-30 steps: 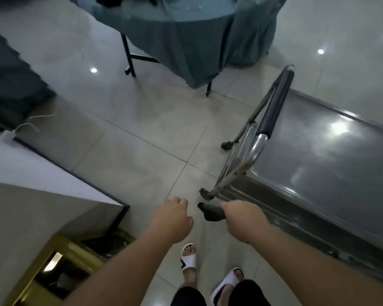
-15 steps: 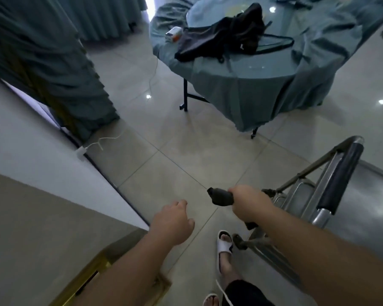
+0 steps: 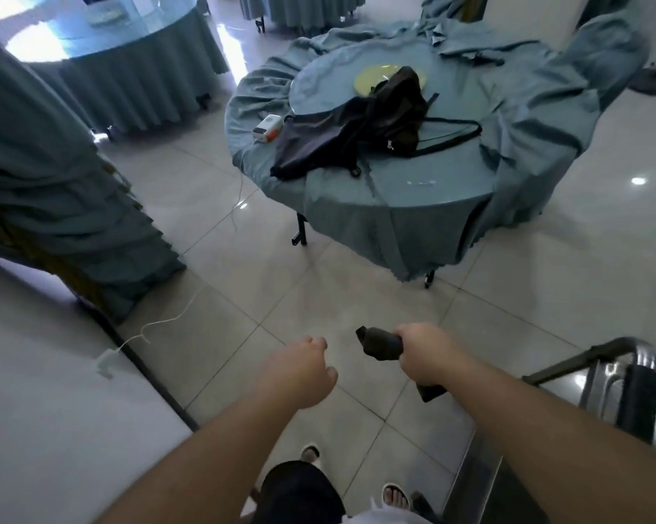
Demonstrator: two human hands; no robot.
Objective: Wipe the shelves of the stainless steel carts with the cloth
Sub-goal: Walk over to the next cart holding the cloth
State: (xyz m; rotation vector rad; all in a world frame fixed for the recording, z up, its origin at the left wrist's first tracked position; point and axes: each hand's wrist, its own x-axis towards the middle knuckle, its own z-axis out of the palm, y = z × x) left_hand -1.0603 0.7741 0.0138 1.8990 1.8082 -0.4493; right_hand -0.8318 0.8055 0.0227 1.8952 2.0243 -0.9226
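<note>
At the lower right corner of the view, the stainless steel cart with its black-sleeved push handle (image 3: 638, 399) was cut off by the frame, so that only the handle end, a few bright tubes and a dark strip of shelf edge were shown. It was judged to be heavy, rigid and smooth, best steadied by the sleeved handle while its flat shelves were wiped. How many shelves it carried, and whether they were dirty, could not be made out.

Beyond it, over the pale tiled floor, a round table draped in grey-blue cloth (image 3: 413, 221) was seen, with a crumpled black bag (image 3: 356, 138) lying near its left edge.

The dark rolled cloth (image 3: 381, 344) was held above the floor, just left of the cart and apart from it. It was judged soft, light and pliable, unlikely to slip, and best bunched in the palm so that a broad face could be pressed flat on the steel. Its middle was hidden inside the fist; only the two ends showed.

The right hand (image 3: 426, 353) was wrapped tightly round that cloth. The left hand (image 3: 303, 372) was loosely curled and held nothing; its fingertips were turned away and could hardly be seen.
</note>
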